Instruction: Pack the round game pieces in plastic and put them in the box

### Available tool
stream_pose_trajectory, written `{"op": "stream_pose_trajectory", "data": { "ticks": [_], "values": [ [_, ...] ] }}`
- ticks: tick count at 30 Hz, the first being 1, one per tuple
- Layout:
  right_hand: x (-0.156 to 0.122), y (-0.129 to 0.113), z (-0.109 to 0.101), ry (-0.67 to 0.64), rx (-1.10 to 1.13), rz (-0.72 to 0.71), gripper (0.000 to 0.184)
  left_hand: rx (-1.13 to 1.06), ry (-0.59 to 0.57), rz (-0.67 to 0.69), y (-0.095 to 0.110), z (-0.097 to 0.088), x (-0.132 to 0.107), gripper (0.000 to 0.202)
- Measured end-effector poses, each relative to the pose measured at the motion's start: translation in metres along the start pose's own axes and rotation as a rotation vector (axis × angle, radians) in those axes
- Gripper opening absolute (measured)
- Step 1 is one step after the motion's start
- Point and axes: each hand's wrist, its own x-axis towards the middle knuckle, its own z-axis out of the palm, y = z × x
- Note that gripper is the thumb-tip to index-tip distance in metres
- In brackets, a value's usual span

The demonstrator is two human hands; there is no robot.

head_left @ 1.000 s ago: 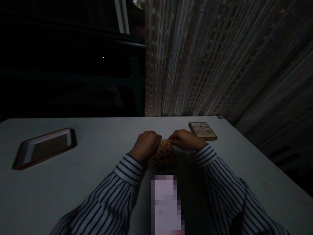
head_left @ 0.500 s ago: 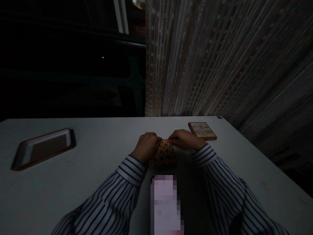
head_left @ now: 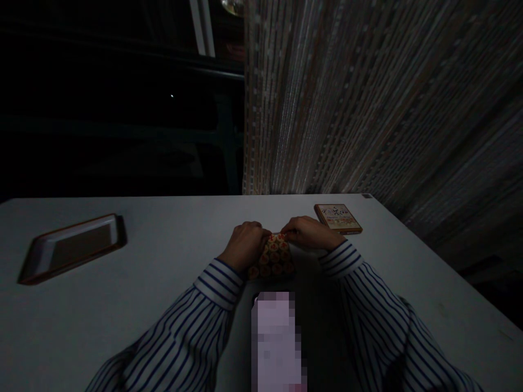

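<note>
Round wooden Chinese chess pieces (head_left: 274, 255) with red marks lie packed in rows at the middle of the white table (head_left: 171, 305). My left hand (head_left: 244, 245) curls round their far left side, its fingertips pressed together at the top row. From the right, my right hand (head_left: 310, 233) pinches at the far right corner of the same block. Both sets of fingertips nearly meet there, and they hide part of the edge pieces. Just below the block lies a phone (head_left: 278, 343) with a blurred screen.
An open shallow box (head_left: 77, 243) with a brown rim rests at the left. A flat square box or lid (head_left: 338, 218) with printed writing lies beyond my right hand. A striped string curtain (head_left: 302, 109) hangs behind the table's far edge. The room is dim.
</note>
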Motion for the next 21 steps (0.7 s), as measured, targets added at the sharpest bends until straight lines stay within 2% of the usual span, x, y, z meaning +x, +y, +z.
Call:
{"op": "stream_pose_trajectory", "data": {
  "ticks": [13, 21],
  "values": [
    [-0.007, -0.010, -0.009, 0.031, -0.017, 0.083, 0.021, 0.007, 0.033, 0.042, 0.003, -0.004, -0.001, 0.031],
    [-0.028, -0.011, 0.007, 0.187, 0.086, 0.072, 0.020, 0.001, 0.014, 0.117, 0.004, -0.003, 0.001, 0.032]
  ]
}}
